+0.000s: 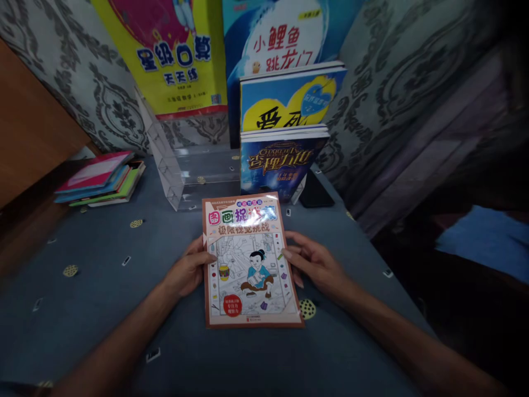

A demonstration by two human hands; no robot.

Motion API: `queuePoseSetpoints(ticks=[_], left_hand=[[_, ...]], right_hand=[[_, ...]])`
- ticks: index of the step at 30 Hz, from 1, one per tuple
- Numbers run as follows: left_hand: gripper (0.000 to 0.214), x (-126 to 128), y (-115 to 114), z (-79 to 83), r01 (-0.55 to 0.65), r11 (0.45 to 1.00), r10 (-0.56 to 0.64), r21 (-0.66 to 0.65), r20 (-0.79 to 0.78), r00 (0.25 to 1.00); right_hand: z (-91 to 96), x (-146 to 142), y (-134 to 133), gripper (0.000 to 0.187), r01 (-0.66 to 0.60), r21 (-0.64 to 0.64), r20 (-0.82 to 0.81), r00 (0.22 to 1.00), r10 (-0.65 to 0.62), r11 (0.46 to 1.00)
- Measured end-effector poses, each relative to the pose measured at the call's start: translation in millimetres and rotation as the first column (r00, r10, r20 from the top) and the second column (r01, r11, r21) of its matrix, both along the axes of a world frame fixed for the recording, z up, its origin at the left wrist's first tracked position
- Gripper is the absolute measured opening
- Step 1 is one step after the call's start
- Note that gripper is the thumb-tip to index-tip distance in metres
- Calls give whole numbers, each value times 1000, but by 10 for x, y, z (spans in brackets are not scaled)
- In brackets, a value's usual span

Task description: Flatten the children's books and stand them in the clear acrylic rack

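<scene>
A thin picture-puzzle book [250, 259] with an orange border and a drawing of a seated child lies cover up over the blue-grey tablecloth [103, 309]. My left hand [188, 271] grips its left edge, thumb on the cover. My right hand [316, 263] holds the right edge, fingers curled along it. Just beyond the book stands a clear acrylic book stand [173, 171]. Two books lean in its right part: a dark blue one [281, 160] in front and a blue-and-yellow one [289, 99] behind.
A stack of thin colourful books [101, 179] lies at the far left of the table. Large yellow [173, 55] and blue [281, 33] posters lean on the patterned wall. A dark object [316, 193] sits right of the stand. The table edge drops off at right.
</scene>
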State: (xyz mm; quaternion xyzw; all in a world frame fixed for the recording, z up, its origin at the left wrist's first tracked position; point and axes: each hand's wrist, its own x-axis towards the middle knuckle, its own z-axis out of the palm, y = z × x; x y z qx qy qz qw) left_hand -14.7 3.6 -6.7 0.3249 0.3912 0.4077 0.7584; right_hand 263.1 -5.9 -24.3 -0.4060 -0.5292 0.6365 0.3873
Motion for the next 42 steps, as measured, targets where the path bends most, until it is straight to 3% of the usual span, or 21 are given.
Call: queuePoseSetpoints(ticks=[6, 15, 24, 31, 36, 42], left_hand=[[45, 28, 36, 53, -22, 998, 23, 53, -21, 1000], [43, 59, 133, 179, -70, 986, 76, 154, -38, 996], [56, 120, 270, 252, -163, 970, 168, 180, -13, 986], [45, 155, 209, 144, -217, 964, 220, 157, -2, 976], [49, 103, 151, 35, -175, 975, 178, 140, -8, 984], [54, 129, 95, 18, -200, 973, 200, 115, 18, 980]], right_hand=[[-14, -16, 61, 55, 7, 79, -22, 1000, -5, 997], [150, -49, 158, 54, 44, 209, -10, 999, -42, 977], [208, -136, 306, 51, 94, 294, -22, 996, -92, 951], [105, -173, 267, 54, 162, 320, -46, 987, -155, 933], [61, -90, 202, 57, 127, 320, -60, 992, -113, 939], [54, -55, 198, 57, 88, 302, -66, 995, -71, 949]])
